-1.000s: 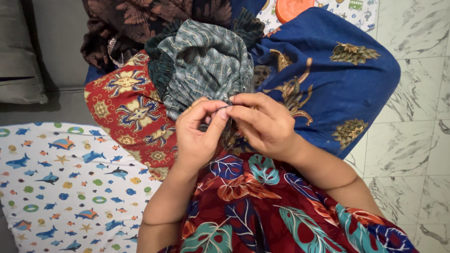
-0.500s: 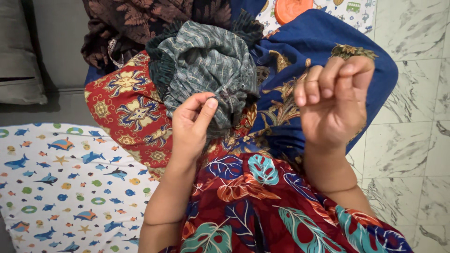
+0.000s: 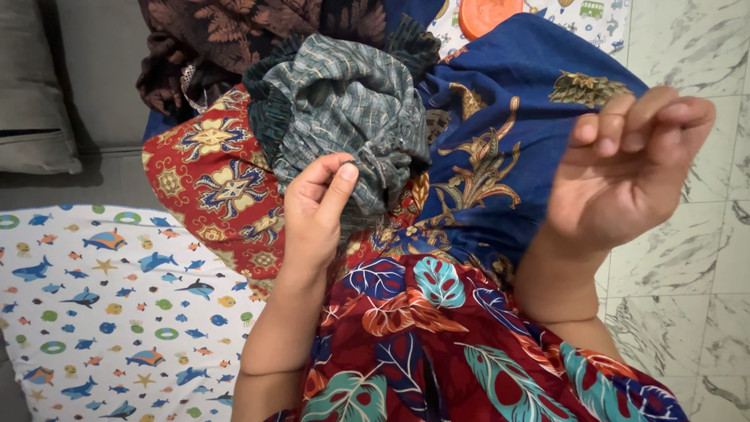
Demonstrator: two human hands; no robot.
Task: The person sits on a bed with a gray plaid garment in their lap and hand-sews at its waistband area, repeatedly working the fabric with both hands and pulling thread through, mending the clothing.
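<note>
My left hand [image 3: 316, 215] stays pinched on the grey-green checked cloth [image 3: 344, 117], bunched on the red and blue batik fabrics [image 3: 500, 133] over my lap. My right hand [image 3: 625, 168] has moved further right and up, away from the cloth, fingertips pressed together; I cannot tell what they hold.

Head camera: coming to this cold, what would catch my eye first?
The right hand stands out first, raised at the right with fingertips bunched together, above the blue gold-patterned cloth. At centre, the left hand pinches the edge of a bunched grey-green checked cloth, which lies over a red patterned cloth. A white sheet printed with sea animals covers the lower left.
</note>
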